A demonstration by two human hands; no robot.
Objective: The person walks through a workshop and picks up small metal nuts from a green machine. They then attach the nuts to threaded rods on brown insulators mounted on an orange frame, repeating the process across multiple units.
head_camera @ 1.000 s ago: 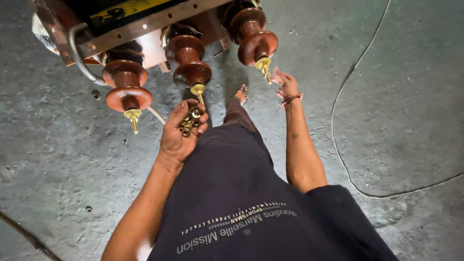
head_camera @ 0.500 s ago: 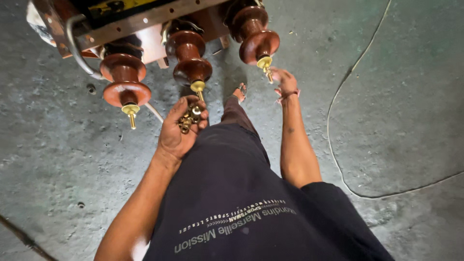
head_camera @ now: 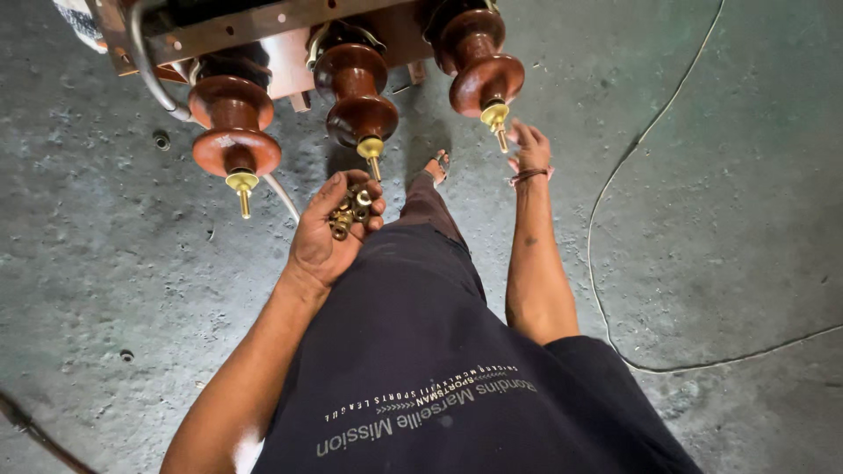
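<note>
Right hand has neared the brass stud; left grip (cupped) holds nuts.

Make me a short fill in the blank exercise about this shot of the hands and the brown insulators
1. The left hand cups a pile of small brass nuts and washers in its ____.
2. The right hand reaches for the threaded stud of the ____ of the insulators.
3. The number of brown insulators in the row is ____.
4. A thin cable lies on the concrete ____.

Missing words: palm; rightmost; three; floor
</note>
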